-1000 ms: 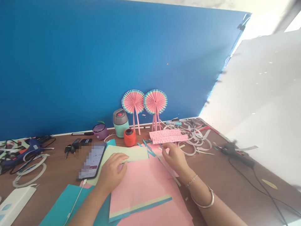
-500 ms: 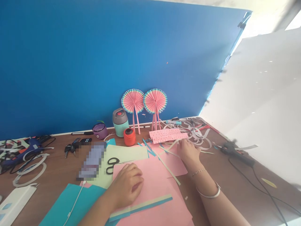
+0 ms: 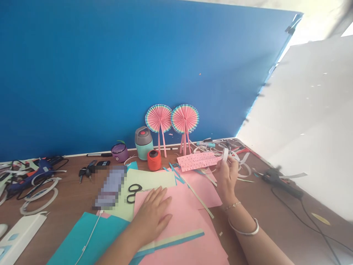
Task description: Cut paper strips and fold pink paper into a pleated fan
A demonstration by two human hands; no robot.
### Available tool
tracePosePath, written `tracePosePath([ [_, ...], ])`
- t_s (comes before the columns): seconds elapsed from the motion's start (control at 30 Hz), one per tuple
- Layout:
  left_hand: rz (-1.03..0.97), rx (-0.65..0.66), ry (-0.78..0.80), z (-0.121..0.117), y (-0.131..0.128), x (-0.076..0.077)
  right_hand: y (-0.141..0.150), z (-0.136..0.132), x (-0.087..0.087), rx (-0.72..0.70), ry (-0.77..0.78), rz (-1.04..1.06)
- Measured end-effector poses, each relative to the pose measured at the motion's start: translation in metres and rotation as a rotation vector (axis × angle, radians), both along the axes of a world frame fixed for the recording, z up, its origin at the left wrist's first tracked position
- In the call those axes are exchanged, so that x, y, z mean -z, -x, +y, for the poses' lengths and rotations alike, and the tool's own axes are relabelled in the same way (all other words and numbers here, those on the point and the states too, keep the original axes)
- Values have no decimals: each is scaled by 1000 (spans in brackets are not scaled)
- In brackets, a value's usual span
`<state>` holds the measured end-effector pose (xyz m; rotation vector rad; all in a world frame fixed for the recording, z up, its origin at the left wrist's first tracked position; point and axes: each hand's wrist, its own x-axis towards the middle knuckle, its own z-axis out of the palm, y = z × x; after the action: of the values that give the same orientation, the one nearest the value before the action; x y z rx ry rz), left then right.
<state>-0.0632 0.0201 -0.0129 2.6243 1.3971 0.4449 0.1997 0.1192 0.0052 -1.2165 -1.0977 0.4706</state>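
My left hand (image 3: 153, 213) lies flat with its fingers spread on a sheet of pink paper (image 3: 179, 206). Just below it, a strip of yellow and blue paper (image 3: 176, 240) runs across the pink sheet. My right hand (image 3: 228, 176) is raised over the right side, its fingers closed on a curled white strip (image 3: 225, 154) that looks like tape. Beside those fingertips is a patterned pink pleated paper (image 3: 195, 161); whether they touch it I cannot tell. Black-handled scissors (image 3: 134, 193) stick out partly from under the pink sheet.
Two round pink paper fans (image 3: 159, 118) lean on the blue wall (image 3: 110, 66). A thermos (image 3: 143, 145), red thread spool (image 3: 154, 160) and purple cup (image 3: 119, 152) stand before it. A phone (image 3: 110, 187) lies left, a black glue gun (image 3: 281, 182) with cord right.
My right hand has lifted from the papers beside the pleated piece and turned upward, now with a white strip in its fingers. My left hand's fingers have flattened and spread on the pink sheet.
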Motion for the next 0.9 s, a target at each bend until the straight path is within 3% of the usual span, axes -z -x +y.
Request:
tracePosePath([
  [0.1,-12,46,5,0,-1,8,12,-6,2,-57,-77,-191],
  [0.33,-30,33,-2,-5,-6,10,26,-13,11,-288,-18,-576],
  [0.5,-81,-124,-8,3,2,6,30,-15,13,-385,-3,-640],
  [0.6,-125,-146,-10,9,5,3,34,-18,9,-435,15,-606],
  [0.8,-446,-250,-114,12,1,-4,46,-33,0,-610,36,-586],
  [0.9,-513,-267,-135,7,-2,-8,54,-41,-1,-697,-4,-627],
])
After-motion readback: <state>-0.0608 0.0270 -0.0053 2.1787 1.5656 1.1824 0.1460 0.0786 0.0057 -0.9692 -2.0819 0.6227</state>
